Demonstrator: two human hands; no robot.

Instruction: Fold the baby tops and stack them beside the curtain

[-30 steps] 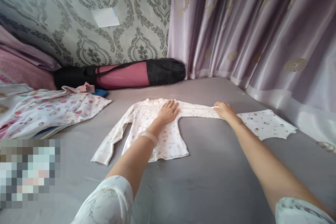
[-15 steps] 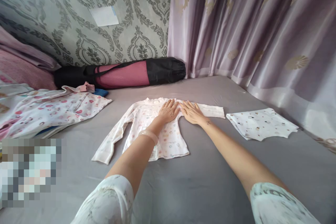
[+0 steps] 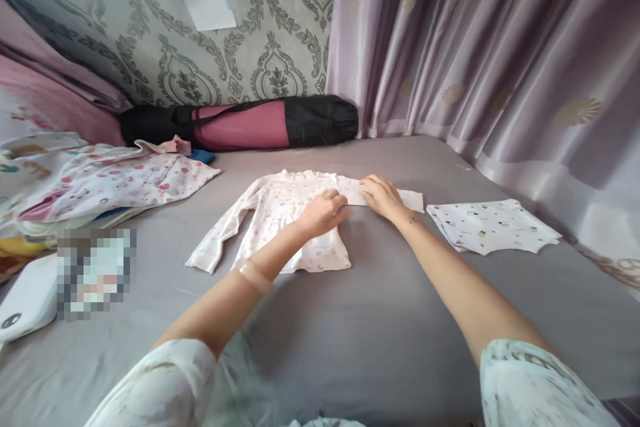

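A small long-sleeved shirt (image 3: pixel 273 207), white-pink with a fine print, lies spread on the bed, collar away from me. Its left-hand sleeve slants down and out, while the other sleeve runs straight to the right. Over the right part of the chest is my left hand (image 3: pixel 323 215), slightly blurred, its fingers loosely bent and apart and holding nothing. My right hand (image 3: pixel 383 197) rests on the right-hand sleeve, palm down, with the fingers slightly curved over the cloth. A bracelet (image 3: pixel 254 275) circles my left forearm.
The grey bed sheet (image 3: pixel 390 320) lies under everything. Folded white printed clothing (image 3: pixel 495 227) is at the right. Several printed garments (image 3: pixel 135 177) are heaped left, near a white device (image 3: pixel 30 297). A pink-black rolled mat bag (image 3: pixel 240 125) lies along the wall; a curtain (image 3: pixel 425 47) hangs behind.
My right hand has slid right from the shoulder onto the sleeve. My left hand has lifted from lying flat on the chest, its fingers now bent. The view has shifted slightly.
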